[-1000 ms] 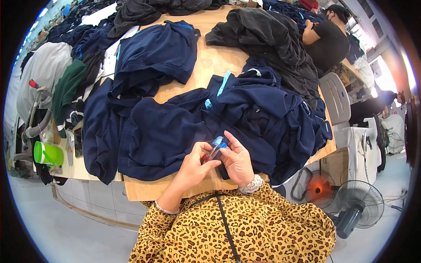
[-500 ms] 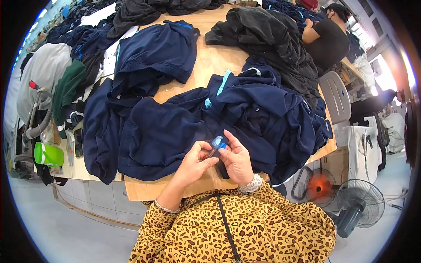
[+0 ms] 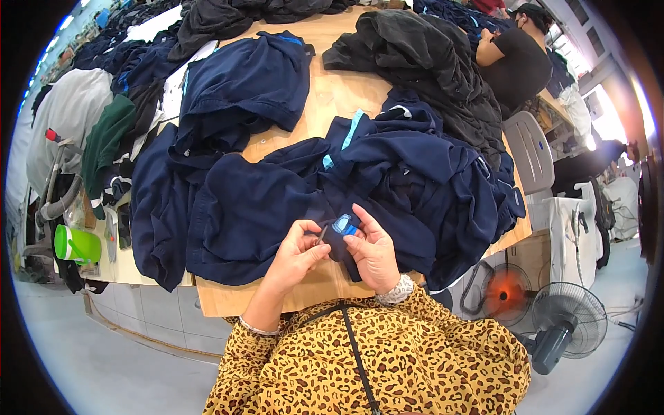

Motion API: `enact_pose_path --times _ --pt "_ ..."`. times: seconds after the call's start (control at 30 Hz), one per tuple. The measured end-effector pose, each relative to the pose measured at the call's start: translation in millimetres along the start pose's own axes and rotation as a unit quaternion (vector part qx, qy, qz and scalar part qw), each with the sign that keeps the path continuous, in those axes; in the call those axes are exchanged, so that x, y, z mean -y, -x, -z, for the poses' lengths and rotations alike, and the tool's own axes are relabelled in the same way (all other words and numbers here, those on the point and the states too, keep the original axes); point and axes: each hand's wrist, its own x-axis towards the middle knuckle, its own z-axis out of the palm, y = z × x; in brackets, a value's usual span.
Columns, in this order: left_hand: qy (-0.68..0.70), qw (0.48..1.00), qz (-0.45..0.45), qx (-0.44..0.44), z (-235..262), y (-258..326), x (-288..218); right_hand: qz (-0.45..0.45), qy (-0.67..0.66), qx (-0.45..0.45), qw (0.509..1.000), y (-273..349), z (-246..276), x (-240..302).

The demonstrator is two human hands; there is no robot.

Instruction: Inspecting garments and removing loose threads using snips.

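A broad, pale wooden table (image 3: 346,84) bears a rumpled navy-blue cloth garment (image 3: 256,207), above whose near part are the bare right hand (image 3: 374,254) and bare left hand (image 3: 299,257). The right pinches a small, bright-blue piece with a paler patch (image 3: 343,225) between thumb and fingers; the left, just beside it, grasps a thin, dark, stick-like object (image 3: 322,234) of unclear material.

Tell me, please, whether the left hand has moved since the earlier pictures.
Yes: the left hand has shifted slightly left, toward the green bucket and away from the right hand.
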Motion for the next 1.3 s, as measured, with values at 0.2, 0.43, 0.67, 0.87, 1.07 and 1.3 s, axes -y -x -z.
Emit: enact_pose_path --times 0.2,0.43,0.67,0.87,1.07,1.3 --pt "-0.095 0.986 -0.125 -0.058 4 3 13 0.015 0.126 0.031 0.991 3 -1 -1" --pt "-0.189 0.953 -0.049 -0.233 24 -24 29 -0.068 0.158 0.070 0.983 12 9 -2" --pt "-0.398 0.892 -0.050 -0.210 19 -33 55 -0.041 0.345 0.207 0.915 30 26 1" --pt "0.085 0.924 0.011 -0.372 67 11 47 -0.203 0.426 0.158 0.868 34 57 -19" --pt "-0.024 0.868 -0.001 -0.496 96 59 81 -0.137 0.566 0.151 0.799 18 63 -14" --pt "-0.193 0.856 -0.083 -0.473 101 59 94 -0.442 0.115 0.097 0.885 4 44 -38"
